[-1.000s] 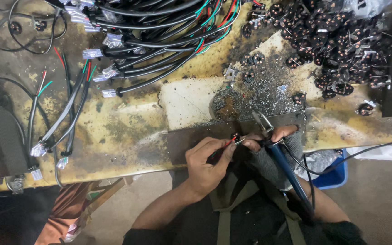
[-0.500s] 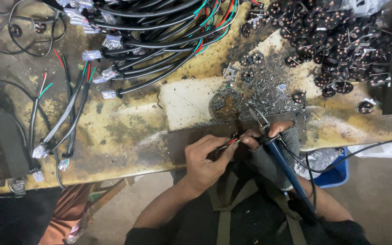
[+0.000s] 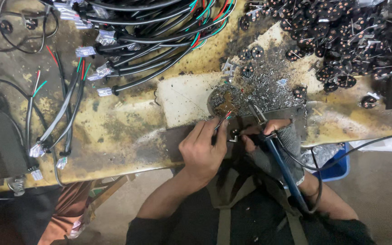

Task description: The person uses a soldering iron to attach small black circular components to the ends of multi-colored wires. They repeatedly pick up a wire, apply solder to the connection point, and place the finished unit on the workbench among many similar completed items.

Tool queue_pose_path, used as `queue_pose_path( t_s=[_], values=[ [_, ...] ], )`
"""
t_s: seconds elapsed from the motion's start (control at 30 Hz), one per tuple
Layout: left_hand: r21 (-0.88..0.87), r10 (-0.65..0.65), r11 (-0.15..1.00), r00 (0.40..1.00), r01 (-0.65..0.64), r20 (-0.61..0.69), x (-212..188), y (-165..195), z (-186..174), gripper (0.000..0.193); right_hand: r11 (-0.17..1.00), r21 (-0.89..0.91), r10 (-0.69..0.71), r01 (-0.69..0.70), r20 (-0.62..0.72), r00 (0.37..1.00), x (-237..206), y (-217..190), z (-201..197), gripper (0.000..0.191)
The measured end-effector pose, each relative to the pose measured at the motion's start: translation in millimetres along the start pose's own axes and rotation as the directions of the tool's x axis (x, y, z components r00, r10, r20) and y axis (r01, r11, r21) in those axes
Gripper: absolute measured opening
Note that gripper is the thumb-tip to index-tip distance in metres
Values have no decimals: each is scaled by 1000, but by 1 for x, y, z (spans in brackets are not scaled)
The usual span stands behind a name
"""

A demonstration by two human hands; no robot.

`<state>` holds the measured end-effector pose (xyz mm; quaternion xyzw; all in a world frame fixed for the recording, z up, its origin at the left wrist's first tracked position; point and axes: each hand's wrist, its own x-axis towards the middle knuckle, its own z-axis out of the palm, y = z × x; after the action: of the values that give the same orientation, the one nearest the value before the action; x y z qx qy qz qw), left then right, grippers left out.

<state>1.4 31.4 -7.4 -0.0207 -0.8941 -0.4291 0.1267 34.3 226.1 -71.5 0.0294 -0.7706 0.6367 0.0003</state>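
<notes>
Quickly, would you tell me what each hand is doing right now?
Left hand: closed, pinching thin coloured wires.
Right hand: closed, gripping a blue-handled soldering iron.

Stained rough workbench (image 3: 128, 131), glossy black cables (image 3: 159, 41), knitted cloth glove (image 3: 280, 152)

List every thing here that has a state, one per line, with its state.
left hand: pinching the coloured wire ends
right hand: gloved, gripping the soldering iron
soldering iron: tip lowered near the wire ends
black cables: piled, stripped ends showing
round connectors: heaped loose
workbench: stained, scorched
</notes>
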Motion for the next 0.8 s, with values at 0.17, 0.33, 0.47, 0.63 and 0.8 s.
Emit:
queue_pose_path(
  t_s=[0.17, 0.33, 0.47, 0.63, 0.8],
  values=[
    [10, -62, 998, 996, 62, 61, 7, 0, 5, 10, 947, 257, 102, -195, 334, 937, -13, 6, -18, 27],
    [-52, -159, 984, 976, 169, 152, 11, -3, 5, 12, 721, 505, 352, -475, 324, 878, -21, 8, -16, 11],
    [-119, -187, 966, 941, 228, 282, 5, -7, -6, 13, 926, 304, 116, -223, 332, 936, -15, 6, -17, 21],
    [-220, -177, 942, 934, 252, 312, -14, -8, -13, 11, 518, 580, 430, -629, 459, 778, -5, -8, -14, 26],
    [-241, -154, 947, 960, 211, 235, -24, -12, -8, 12, 970, -190, -145, 151, 44, 988, -6, -20, -3, 44]
  ],
)
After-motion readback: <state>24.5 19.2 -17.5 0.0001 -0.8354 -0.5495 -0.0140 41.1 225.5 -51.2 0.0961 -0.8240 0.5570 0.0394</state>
